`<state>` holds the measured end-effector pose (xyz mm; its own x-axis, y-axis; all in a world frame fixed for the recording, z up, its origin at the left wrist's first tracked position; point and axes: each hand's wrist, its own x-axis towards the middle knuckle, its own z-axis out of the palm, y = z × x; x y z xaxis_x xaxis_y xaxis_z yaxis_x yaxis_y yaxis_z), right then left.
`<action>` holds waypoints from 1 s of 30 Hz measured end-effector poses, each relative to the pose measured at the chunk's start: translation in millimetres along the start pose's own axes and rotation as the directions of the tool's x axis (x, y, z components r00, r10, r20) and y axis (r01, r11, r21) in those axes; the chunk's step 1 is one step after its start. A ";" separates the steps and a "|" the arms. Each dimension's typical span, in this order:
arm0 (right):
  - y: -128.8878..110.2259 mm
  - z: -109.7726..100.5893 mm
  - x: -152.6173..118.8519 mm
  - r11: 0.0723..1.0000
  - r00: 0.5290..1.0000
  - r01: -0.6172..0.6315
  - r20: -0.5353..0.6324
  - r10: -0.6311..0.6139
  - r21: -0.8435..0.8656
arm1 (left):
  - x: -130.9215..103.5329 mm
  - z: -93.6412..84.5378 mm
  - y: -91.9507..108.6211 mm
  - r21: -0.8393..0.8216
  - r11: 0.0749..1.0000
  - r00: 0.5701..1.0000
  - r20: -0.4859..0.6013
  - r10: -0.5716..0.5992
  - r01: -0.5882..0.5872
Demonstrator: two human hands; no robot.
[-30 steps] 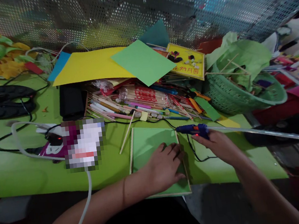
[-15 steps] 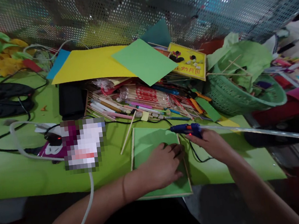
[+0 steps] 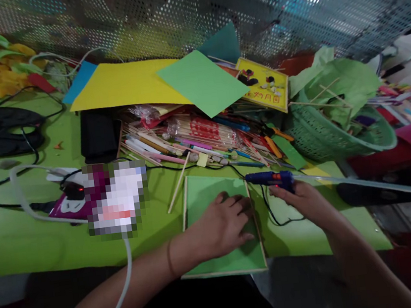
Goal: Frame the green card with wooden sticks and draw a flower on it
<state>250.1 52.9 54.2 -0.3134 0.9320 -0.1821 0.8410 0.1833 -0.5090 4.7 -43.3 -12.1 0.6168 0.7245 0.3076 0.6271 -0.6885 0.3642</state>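
My right hand is closed around a blue hot glue gun. Its nozzle points left, at the upper right corner of a green card. A long clear glue stick runs out of the gun's back to the right. Thin wooden sticks edge the card on its left, right and near sides. My left hand lies palm down on the card, fingers apart, their tips by the right-hand stick. Left of the card, a loose wooden stick rests on the green table cover.
A blurred-out phone with a white cable lies beside a purple power strip. Behind are bundled sticks and pens, yellow and green paper, orange-handled pliers and a green basket. The gun's black cord loops nearby.
The glue gun in my right hand has shifted slightly to the right, its nozzle still by the card's upper right corner. My left hand stays on the card. The view has shifted a little.
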 end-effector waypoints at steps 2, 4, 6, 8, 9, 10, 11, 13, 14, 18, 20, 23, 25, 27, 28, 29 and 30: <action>3.1 -0.8 -1.2 1.000 1.000 -0.005 0.030 0.005 0.021 | -0.8 -0.6 -0.1 0.002 1.000 1.000 0.005 -0.017 0.017; 5.0 -1.3 -2.1 0.999 0.999 -0.004 0.048 0.003 0.033 | -0.7 -0.6 0.1 0.005 1.000 1.000 0.014 -0.019 0.019; 4.9 -1.5 -2.5 1.000 0.999 -0.004 0.043 0.003 0.022 | -0.2 -0.6 0.3 0.009 1.000 0.999 0.025 -0.021 0.020; 3.2 -1.3 -2.2 1.000 1.000 0.000 0.029 0.000 0.002 | 0.4 -1.0 0.2 0.019 0.999 0.999 0.043 -0.029 0.028; 2.0 -1.2 -2.0 1.000 1.000 0.003 0.023 -0.003 -0.008 | 0.7 -1.2 0.0 0.026 0.999 0.998 0.053 -0.032 0.031; 0.6 -0.9 -1.6 1.000 1.000 0.008 0.019 -0.008 -0.017 | 0.9 -1.5 -0.2 0.034 0.999 0.997 0.063 -0.032 0.030; -0.8 -0.4 -1.1 1.000 1.000 0.013 0.017 -0.012 -0.027 | 1.1 -1.7 -0.4 0.041 0.999 0.997 0.072 -0.029 0.026; -3.8 1.0 0.2 0.999 1.000 0.022 0.017 -0.021 -0.050 | 1.4 -2.0 -0.8 0.053 0.998 0.996 0.084 -0.019 0.014; -5.3 2.0 1.1 0.998 0.999 0.027 0.019 -0.026 -0.059 | 1.5 -2.0 -0.9 0.058 0.998 0.996 0.087 -0.014 0.009; -11.6 6.2 5.1 0.997 0.999 0.049 0.024 -0.047 -0.061 | 1.3 -1.4 -0.7 0.051 0.999 0.997 0.073 -0.015 0.011; -13.4 6.8 6.3 0.997 0.998 0.053 0.026 -0.052 -0.056 | 1.0 -0.9 -0.5 0.041 0.999 0.998 0.061 -0.015 0.012; -13.3 4.8 6.1 0.997 0.999 0.045 0.026 -0.043 -0.065 | 0.4 -0.3 -0.2 0.039 0.999 0.999 0.040 -0.010 0.009; -12.4 2.7 5.1 0.996 0.999 0.042 0.025 -0.041 -0.073 | 0.2 -0.3 -0.1 0.042 0.999 0.999 0.031 -0.007 0.006; -12.7 1.5 4.5 0.996 0.998 0.050 0.036 -0.047 -0.077 | 0.1 -0.7 0.1 0.046 0.999 0.999 0.032 -0.005 0.003; -13.7 1.6 4.7 0.995 0.998 0.056 0.042 -0.053 -0.079 | 0.2 -1.0 0.2 0.047 0.999 0.999 0.035 -0.004 0.002; -15.3 2.3 5.3 0.995 0.997 0.063 0.048 -0.059 -0.081 | 0.2 -1.2 0.3 0.048 0.999 0.999 0.037 -0.005 0.003; -17.4 3.4 6.1 0.994 0.996 0.071 0.052 -0.067 -0.081 | 0.3 -1.5 0.3 0.048 0.999 0.999 0.039 -0.007 0.005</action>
<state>232.1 54.4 59.1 -0.3913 0.9003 -0.1908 0.8497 0.2738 -0.4507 4.4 -43.3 -10.6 0.6305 0.7273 0.2711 0.6521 -0.6858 0.3231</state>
